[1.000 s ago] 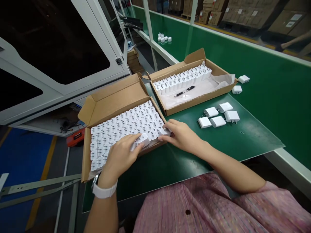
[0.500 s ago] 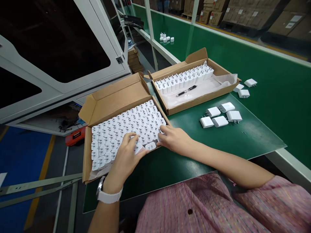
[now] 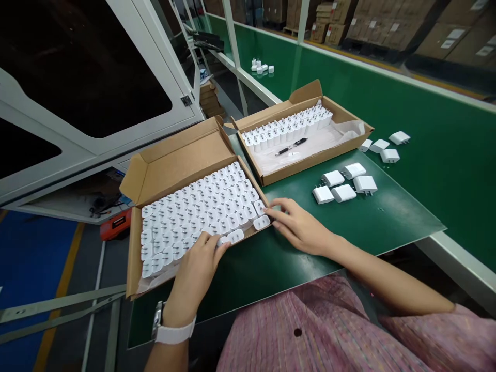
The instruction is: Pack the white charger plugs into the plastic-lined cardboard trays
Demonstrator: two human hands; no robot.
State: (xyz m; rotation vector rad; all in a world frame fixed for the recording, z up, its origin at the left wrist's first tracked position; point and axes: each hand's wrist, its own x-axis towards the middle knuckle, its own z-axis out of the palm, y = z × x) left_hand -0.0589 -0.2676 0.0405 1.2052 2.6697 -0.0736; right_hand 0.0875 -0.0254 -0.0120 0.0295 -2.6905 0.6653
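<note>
White plug chargers (image 3: 201, 204) stand in close rows, prongs up, inside an open cardboard box (image 3: 134, 258). My left hand (image 3: 197, 263), with a white-banded watch on its wrist, reaches over the box's near edge. Its thumb and fingers close around a charger (image 3: 222, 241) in the front row, partly hidden by them. Beside it sits another charger (image 3: 235, 236). My right hand (image 3: 304, 227) is at the box's right edge, fingers stretched out and apart. Those fingertips are at the corner, by a front charger (image 3: 262, 222) and the one behind it (image 3: 259, 207).
A second open box (image 3: 306, 170) holds rows of chargers, white lining and a pen (image 3: 291, 147). Loose chargers (image 3: 344, 193) lie on the green tabletop (image 3: 387, 222), others (image 3: 389, 155) on the green surface beyond. A white cabinet (image 3: 178, 119) stands left.
My right hand has drawn back rightward and its fingers have opened, uncovering the corner charger. The left hand's charger sits lower in the front row. The whole view has shifted slightly.
</note>
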